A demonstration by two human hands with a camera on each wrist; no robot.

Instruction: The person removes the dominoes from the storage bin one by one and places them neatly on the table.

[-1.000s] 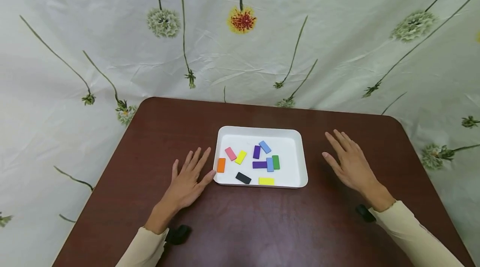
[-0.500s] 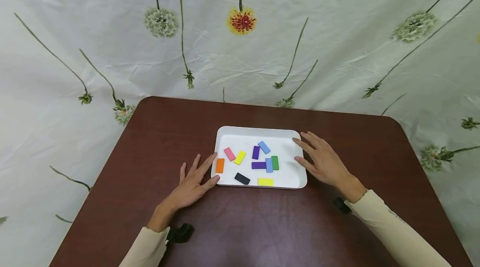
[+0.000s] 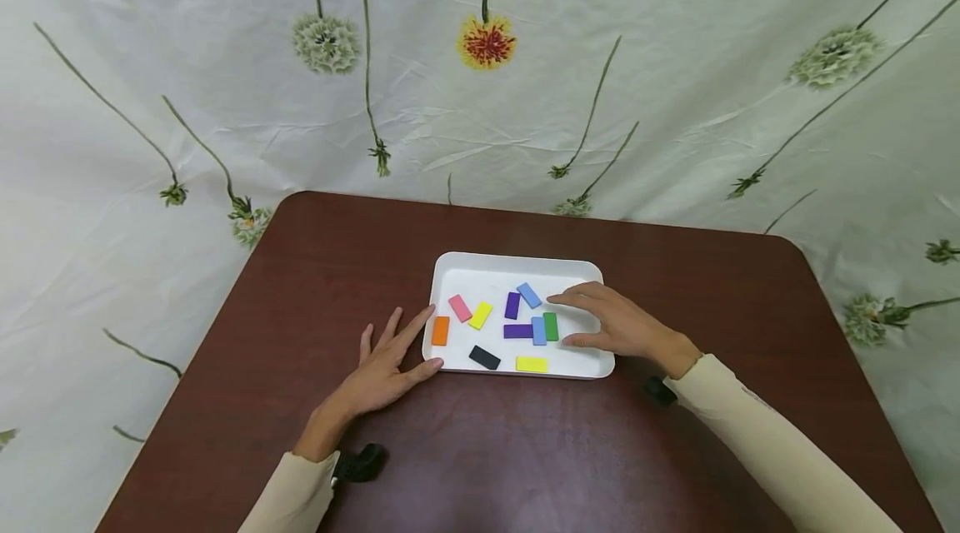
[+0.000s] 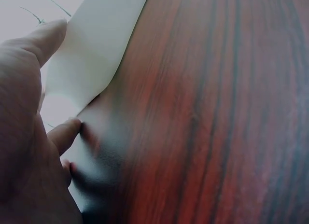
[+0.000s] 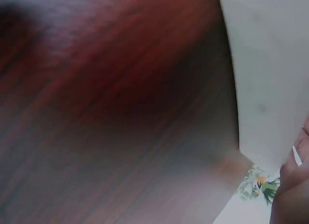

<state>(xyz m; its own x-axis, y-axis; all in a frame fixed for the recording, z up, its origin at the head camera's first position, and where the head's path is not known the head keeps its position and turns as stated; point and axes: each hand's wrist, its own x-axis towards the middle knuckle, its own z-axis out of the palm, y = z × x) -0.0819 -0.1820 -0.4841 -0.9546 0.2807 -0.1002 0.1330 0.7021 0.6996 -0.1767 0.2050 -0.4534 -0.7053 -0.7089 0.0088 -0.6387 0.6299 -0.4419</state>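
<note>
A white tray [image 3: 581, 366] holds several flat, domino-shaped blocks in different colours. My left hand [image 3: 378, 375] rests at the tray's left side, fingers spread, with thumb and index fingertip at the rim. Nearest to it lies an orange block [image 3: 440, 331]. My right hand [image 3: 618, 323] reaches over the tray's right side, thumb and fingers apart, just right of a green block [image 3: 551, 326]. That block stands against a light blue block [image 3: 538, 331], which meets a purple block [image 3: 517, 331]. In the right wrist view, the tray wall [image 5: 270, 79] shows but the fingertips are mostly hidden.
Also in the tray are a pink block [image 3: 460, 307], a black block [image 3: 484, 357], a yellow block [image 3: 532, 364] and a second light blue block [image 3: 529, 294]. The dark wooden table [image 3: 525, 450] ends at a flower-patterned cloth [image 3: 420, 100] behind.
My right hand has moved left from the table to over the tray's right part. My left hand has shifted slightly right, its index finger and thumb coming to the tray's rim.
</note>
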